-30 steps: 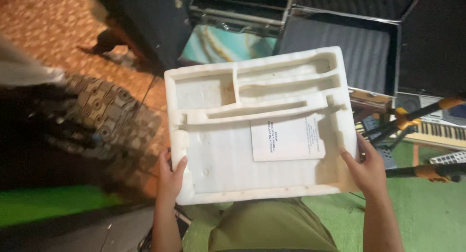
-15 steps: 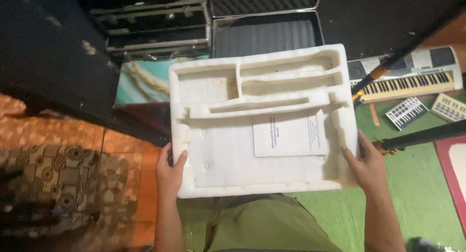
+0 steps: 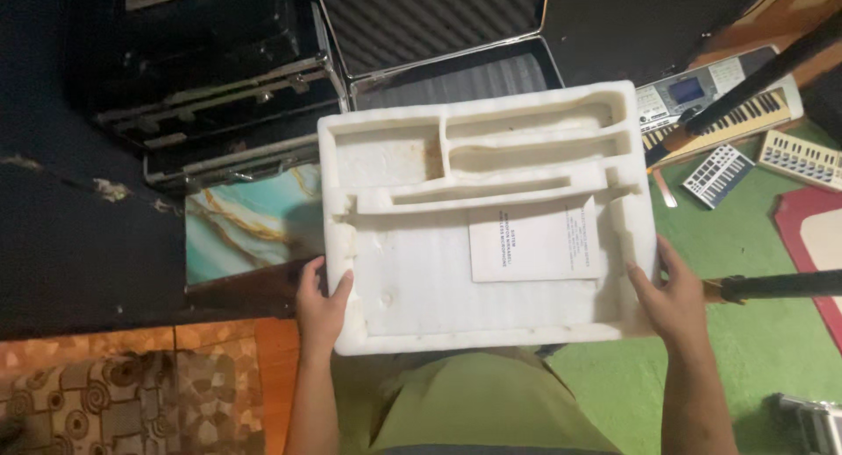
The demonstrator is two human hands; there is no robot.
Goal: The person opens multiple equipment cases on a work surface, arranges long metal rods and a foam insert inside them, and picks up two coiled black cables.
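Stacked black cases [image 3: 219, 95] are crowding the space at eleven o'clock, and an open foam-lined case [image 3: 438, 43] is blocking twelve. A keyboard [image 3: 719, 95], small keypads [image 3: 717, 176] and a dark stand pole [image 3: 772, 286] are cluttering two to three o'clock. Green floor [image 3: 745, 367] is lying open at four o'clock, patterned rug [image 3: 132, 402] at eight.

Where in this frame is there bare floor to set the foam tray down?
Bare green floor lies right of the right hand, between the black pole and the red mat. Above the foam tray it is crowded: open case, keyboard, small controllers. The left hand borders a patterned rug.
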